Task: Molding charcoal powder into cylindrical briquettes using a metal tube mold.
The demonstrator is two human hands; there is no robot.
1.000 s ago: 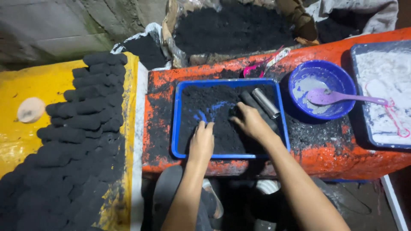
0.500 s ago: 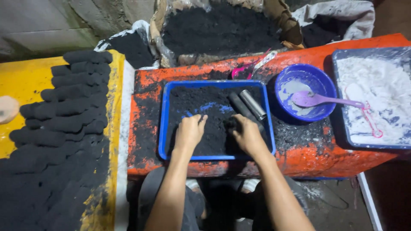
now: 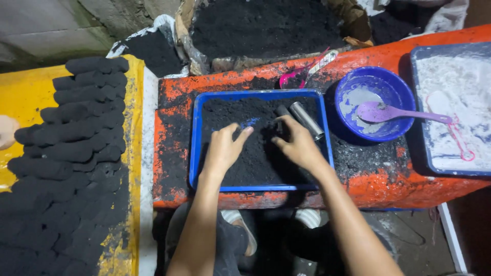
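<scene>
Both my hands in blue tray (image 3: 194,153) on orange counter (image 3: 388,189). Left hand (image 3: 223,149) flat on black powder (image 3: 255,153), fingers spread, gripping nothing. Right hand (image 3: 299,145) half curled on powder, fingertips touching metal tube (image 3: 306,120) at tray's 1 o'clock; grip unclear. Purple bowl (image 3: 376,105) with spoon (image 3: 404,113) at 3 o'clock. Black briquettes (image 3: 76,138) at 9 o'clock.

The camera on my head looks steeply down, close over the blue tray (image 3: 193,153) on the orange bench (image 3: 409,189), with my forearms entering from below.
</scene>
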